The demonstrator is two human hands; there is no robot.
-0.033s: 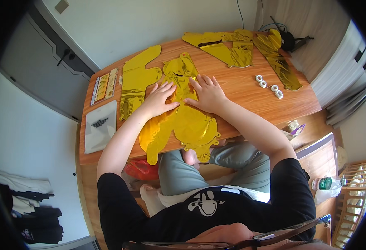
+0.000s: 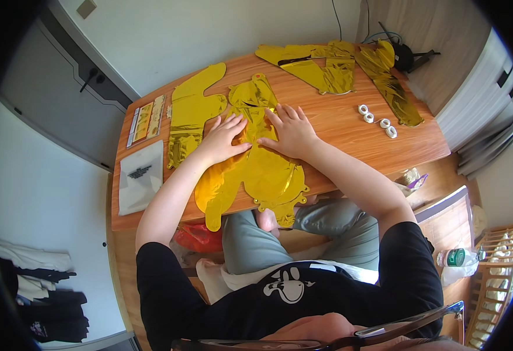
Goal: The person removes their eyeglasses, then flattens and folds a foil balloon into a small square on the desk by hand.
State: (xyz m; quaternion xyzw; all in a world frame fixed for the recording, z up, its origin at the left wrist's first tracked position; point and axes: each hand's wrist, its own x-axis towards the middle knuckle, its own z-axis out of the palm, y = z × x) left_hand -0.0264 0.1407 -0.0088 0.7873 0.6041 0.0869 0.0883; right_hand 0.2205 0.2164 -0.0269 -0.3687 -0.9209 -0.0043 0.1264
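Both hands lie flat, fingers spread, pressing a gold foil balloon (image 2: 256, 167) on the bench (image 2: 350, 126): left hand (image 2: 224, 140) and right hand (image 2: 291, 130) side by side near its middle, grasping nothing. The balloon's lower edge hangs over the bench's near side. It looks feather-light, thin, slick and easily creased or punctured; its flat edges or tabs seem the safest places to pinch.

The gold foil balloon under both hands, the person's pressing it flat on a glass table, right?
Not glass: the head view shows both the left hand and right hand pressing the gold foil balloon flat on a wooden table.
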